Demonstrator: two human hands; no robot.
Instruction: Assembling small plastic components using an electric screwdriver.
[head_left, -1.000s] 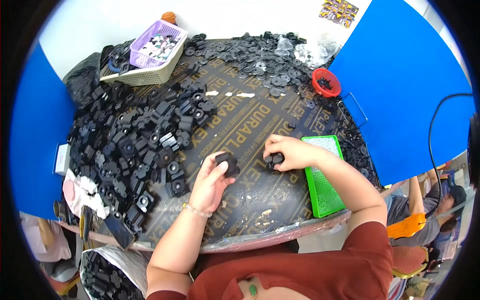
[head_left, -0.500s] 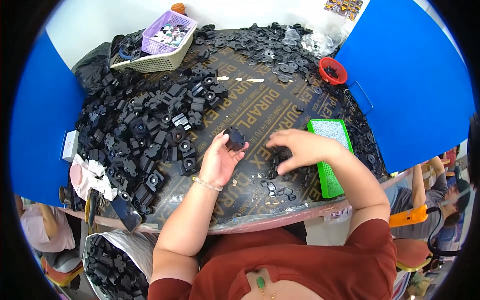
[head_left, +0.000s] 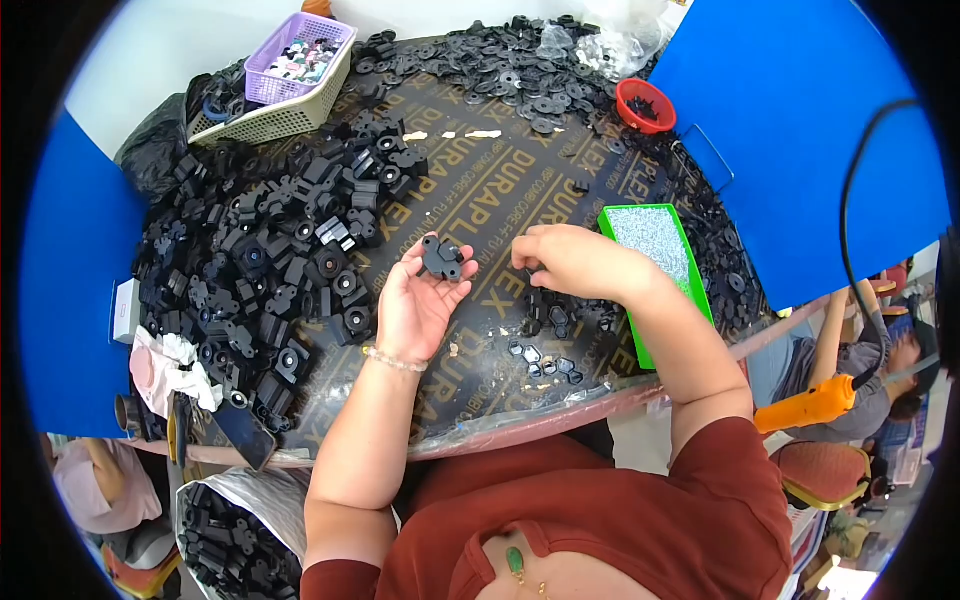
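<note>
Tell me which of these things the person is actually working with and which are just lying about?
In use:
left hand, palm up, holding a black plastic part
right hand, reaching down among the small black hex pieces
big heap of black parts, seemingly the supply

Lying about:
purple basket
red bowl
green tray
orange tool
white rag

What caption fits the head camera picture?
Left hand holds a black plastic part; right hand picks among small black nuts.
</note>
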